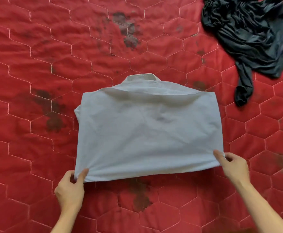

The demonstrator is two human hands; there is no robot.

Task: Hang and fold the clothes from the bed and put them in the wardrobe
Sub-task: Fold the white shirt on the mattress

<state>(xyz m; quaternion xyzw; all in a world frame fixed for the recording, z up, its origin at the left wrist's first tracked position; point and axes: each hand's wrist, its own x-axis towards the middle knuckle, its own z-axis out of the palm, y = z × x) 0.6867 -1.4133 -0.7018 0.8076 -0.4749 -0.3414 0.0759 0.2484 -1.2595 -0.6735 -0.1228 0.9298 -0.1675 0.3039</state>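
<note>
You are looking straight down at the bed [36, 64], covered in a red quilt stitched in hexagons and marked with several dark blotches. The white shirt [145, 128] lies near the middle of it, folded into a rough rectangle with its back up and the collar [142, 77] pointing away from you. Both sleeves are tucked out of sight; only a small bulge of cloth shows at the shirt's left edge.

Your left hand [70, 190] pinches the near left corner of the shirt, thumb on top of the cloth and the other fingers [66, 178] curled beneath it. Your right hand [234, 167] pinches the near right corner the same way, thumb lying over the hem. The near edge is raised a little off the quilt between your two hands, while the far part of the shirt rests flat.

A crumpled black garment [249, 36] sits at the far right of the bed, well apart from the shirt, with one narrow end [243, 89] trailing down toward you. It does not touch the white cloth. One dark blotch [139, 195] lies on the quilt just beneath the lifted hem, between your forearms.
</note>
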